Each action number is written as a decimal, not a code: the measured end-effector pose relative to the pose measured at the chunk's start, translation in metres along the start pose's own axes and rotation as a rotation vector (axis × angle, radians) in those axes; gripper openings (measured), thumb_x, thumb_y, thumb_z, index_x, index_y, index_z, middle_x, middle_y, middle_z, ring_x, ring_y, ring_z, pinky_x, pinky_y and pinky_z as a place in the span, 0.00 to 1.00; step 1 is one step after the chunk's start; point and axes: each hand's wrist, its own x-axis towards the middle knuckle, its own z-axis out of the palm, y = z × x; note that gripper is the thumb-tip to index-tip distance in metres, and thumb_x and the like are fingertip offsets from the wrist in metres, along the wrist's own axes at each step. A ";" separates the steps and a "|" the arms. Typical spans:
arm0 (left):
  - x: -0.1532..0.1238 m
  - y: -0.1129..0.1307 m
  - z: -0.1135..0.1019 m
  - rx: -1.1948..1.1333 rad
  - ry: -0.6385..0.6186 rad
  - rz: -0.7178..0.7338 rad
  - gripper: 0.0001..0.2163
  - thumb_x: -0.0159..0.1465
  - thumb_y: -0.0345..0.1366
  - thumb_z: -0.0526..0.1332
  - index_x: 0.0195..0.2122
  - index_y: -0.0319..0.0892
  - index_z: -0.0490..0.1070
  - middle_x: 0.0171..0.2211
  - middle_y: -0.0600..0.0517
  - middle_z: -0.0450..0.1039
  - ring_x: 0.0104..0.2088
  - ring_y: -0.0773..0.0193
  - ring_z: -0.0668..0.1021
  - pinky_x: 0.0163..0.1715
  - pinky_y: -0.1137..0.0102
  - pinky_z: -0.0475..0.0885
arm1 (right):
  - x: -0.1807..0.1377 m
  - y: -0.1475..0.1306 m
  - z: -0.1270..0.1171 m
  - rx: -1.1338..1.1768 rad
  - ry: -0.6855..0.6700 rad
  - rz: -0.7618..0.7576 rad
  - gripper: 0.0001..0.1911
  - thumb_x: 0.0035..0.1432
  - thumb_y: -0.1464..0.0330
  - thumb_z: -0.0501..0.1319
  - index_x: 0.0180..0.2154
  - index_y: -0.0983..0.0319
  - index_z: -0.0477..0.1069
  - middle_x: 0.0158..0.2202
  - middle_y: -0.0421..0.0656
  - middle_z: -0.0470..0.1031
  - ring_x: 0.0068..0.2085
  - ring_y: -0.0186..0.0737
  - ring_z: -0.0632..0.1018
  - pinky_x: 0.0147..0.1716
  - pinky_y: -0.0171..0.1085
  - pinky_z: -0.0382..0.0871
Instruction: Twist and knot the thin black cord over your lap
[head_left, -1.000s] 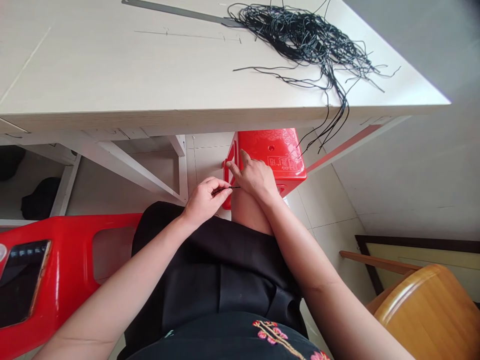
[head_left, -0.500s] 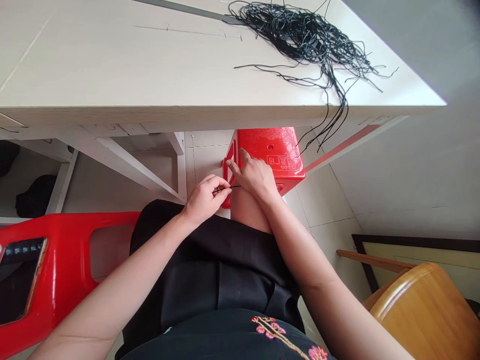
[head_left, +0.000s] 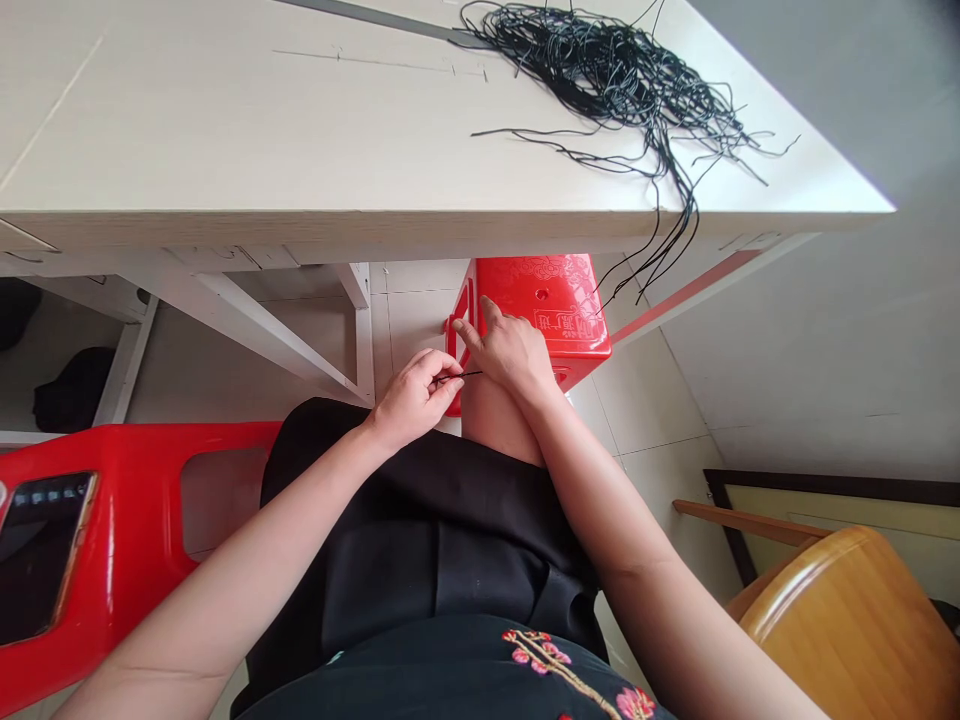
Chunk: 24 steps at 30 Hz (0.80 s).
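Observation:
My left hand (head_left: pixel 415 397) pinches a thin black cord (head_left: pixel 471 373) between thumb and fingertips, just beside my bare knee. From there the cord runs right and disappears under my right hand (head_left: pixel 512 352). That hand lies palm down on my bare leg (head_left: pixel 496 425), its thumb and forefinger stretched out and its other fingers largely hidden. The cord's far end is out of sight beneath the palm. A tangled heap of similar black cords (head_left: pixel 600 70) lies on the table above, several strands hanging over the front edge.
The pale table (head_left: pixel 247 140) spans the top, with white legs below. A red plastic stool (head_left: pixel 536 285) stands beyond my knee. Another red stool (head_left: pixel 142 520) at left bears a phone (head_left: pixel 41 560). A wooden chair (head_left: pixel 855 620) is at lower right, near the wall (head_left: pixel 847 330).
Almost nothing differs. My left hand keeps its pinch on the cord and my right hand stays flat on the leg; the whole view has shifted very slightly.

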 end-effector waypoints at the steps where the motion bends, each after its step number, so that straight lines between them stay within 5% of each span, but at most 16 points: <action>1: 0.000 0.000 0.000 0.014 0.006 0.013 0.02 0.58 0.30 0.57 0.33 0.41 0.67 0.31 0.53 0.67 0.27 0.70 0.71 0.26 0.75 0.68 | 0.000 0.000 0.000 0.001 0.002 -0.002 0.35 0.59 0.45 0.36 0.54 0.63 0.58 0.39 0.52 0.75 0.43 0.52 0.74 0.38 0.42 0.64; 11: 0.003 0.002 -0.001 0.105 0.004 0.036 0.05 0.62 0.32 0.53 0.30 0.42 0.66 0.29 0.53 0.66 0.33 0.67 0.71 0.37 0.70 0.68 | -0.001 0.001 -0.001 0.000 0.006 -0.010 0.34 0.60 0.46 0.37 0.53 0.63 0.58 0.38 0.51 0.76 0.43 0.52 0.74 0.37 0.41 0.65; 18: -0.001 0.004 0.002 -0.040 -0.021 -0.063 0.06 0.57 0.32 0.59 0.36 0.42 0.65 0.31 0.54 0.67 0.26 0.70 0.70 0.27 0.74 0.69 | 0.000 0.002 0.001 0.014 0.019 -0.015 0.33 0.60 0.45 0.37 0.49 0.62 0.62 0.37 0.50 0.75 0.43 0.52 0.74 0.37 0.42 0.65; 24: 0.001 0.003 0.001 -0.011 -0.003 -0.005 0.02 0.59 0.33 0.56 0.31 0.42 0.66 0.30 0.53 0.67 0.28 0.68 0.71 0.30 0.72 0.69 | -0.001 0.002 0.000 0.008 0.020 -0.007 0.33 0.60 0.45 0.37 0.46 0.62 0.64 0.36 0.50 0.75 0.42 0.52 0.74 0.36 0.42 0.65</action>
